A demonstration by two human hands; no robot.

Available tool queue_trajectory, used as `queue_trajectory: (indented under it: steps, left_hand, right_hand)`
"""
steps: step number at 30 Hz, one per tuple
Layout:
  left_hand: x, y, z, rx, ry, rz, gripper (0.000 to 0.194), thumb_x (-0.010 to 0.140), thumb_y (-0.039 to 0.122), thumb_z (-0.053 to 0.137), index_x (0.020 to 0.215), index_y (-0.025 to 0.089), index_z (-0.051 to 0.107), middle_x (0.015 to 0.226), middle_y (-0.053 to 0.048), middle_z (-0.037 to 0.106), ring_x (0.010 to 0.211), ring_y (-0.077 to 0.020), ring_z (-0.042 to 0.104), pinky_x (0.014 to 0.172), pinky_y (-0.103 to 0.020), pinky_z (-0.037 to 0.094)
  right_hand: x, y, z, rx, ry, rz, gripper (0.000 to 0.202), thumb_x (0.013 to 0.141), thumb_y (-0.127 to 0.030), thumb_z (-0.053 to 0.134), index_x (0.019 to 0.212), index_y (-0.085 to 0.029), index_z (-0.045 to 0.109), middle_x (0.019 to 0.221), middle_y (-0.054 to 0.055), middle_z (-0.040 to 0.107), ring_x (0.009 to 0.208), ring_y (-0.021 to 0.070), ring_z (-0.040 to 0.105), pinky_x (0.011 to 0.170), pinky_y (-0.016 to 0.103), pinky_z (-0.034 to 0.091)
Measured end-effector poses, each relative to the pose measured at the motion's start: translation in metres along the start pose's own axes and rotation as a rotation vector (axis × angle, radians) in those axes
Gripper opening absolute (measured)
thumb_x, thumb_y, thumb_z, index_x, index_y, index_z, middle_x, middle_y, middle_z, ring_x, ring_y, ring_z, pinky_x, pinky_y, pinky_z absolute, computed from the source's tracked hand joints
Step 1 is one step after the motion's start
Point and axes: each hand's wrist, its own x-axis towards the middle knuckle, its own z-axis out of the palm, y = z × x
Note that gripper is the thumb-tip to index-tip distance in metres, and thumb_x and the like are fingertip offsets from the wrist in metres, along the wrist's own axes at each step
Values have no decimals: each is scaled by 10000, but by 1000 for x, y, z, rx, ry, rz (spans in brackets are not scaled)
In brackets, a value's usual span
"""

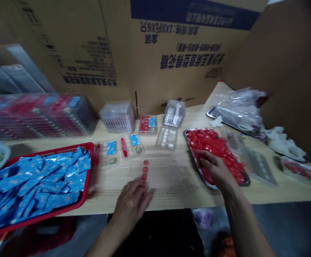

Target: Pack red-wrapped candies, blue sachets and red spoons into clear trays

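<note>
My left hand (132,198) rests low on the wooden table (168,178), its fingertips at the near end of a short column of red pieces (144,169). Its fingers are bent, and whether they pinch a piece is hard to tell. My right hand (211,166) reaches over the left side of a metal tray (189,146) heaped with red wrapped pieces (211,142); its thumb and forefinger are close together, and anything between them is too small to make out. Beyond the column lie two clear trays (136,150) (112,160) with blue packets and red items.
A red basket (87,178) of blue packets (40,182) is at the left. Behind stand stacked filled packs (37,117), empty clear trays (118,117), a closed pack (148,124) and an open box (168,135). Cardboard (182,82) walls the back; plastic bags (241,107) lie right.
</note>
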Motion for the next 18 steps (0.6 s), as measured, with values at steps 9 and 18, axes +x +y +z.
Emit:
queue_trajectory:
  steps: [9,18]
  left_hand:
    - [54,49,57,24,-358,302,458,892,348,665,1313,189,579,1473,-145,508,1382,-344,430,1071,-516,430]
    - [92,30,46,-474,-229,-160,324,982,367,477,1152,188,688,1175,-118,714,1073,-248,665,923,-398,523]
  right_hand:
    - [-17,16,17,-134,-111,-96,406,832,-485,567,1058,-150,615,640,-43,488,553,114,448,491,228,333]
    - [-38,8,54,-286,-147,-416,458,893,-187,455,1349,-145,433,895,52,656,763,161,618,722,291,504]
